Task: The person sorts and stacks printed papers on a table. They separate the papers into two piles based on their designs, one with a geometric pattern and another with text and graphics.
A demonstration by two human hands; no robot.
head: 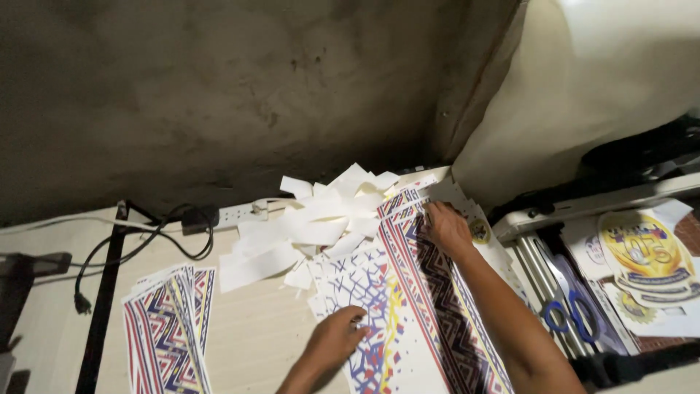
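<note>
- Pressing down on a stack of printed sheets (426, 306), both hands lie flat with nothing gripped in them
- left hand (337, 337) rests with fingers curled loosely on the near part of the stack, on a white sheet with blue lines and red and yellow flecks
- right hand (446, 228) reaches to the far end of the same stack, fingers spread a little and fingertips on the top edge of a sheet with red, blue and dark zigzag stripes
- the stack lies on the pale table (255, 335), running from the near edge towards the corner of the wall
- a heap of white paper offcuts (313, 226) sits just beside the stack, to its left and behind it, touching the far sheets
- a second, smaller pile of striped printed strips (169, 328) lies well apart at the left of the table
- a white power strip (240, 213) with black cables (146, 244) lies along the wall behind the offcuts
- to the right, a paper trimmer (554, 284) holds blue-handled scissors (572, 314), with round yellow printed badges (645, 255) beside it
</note>
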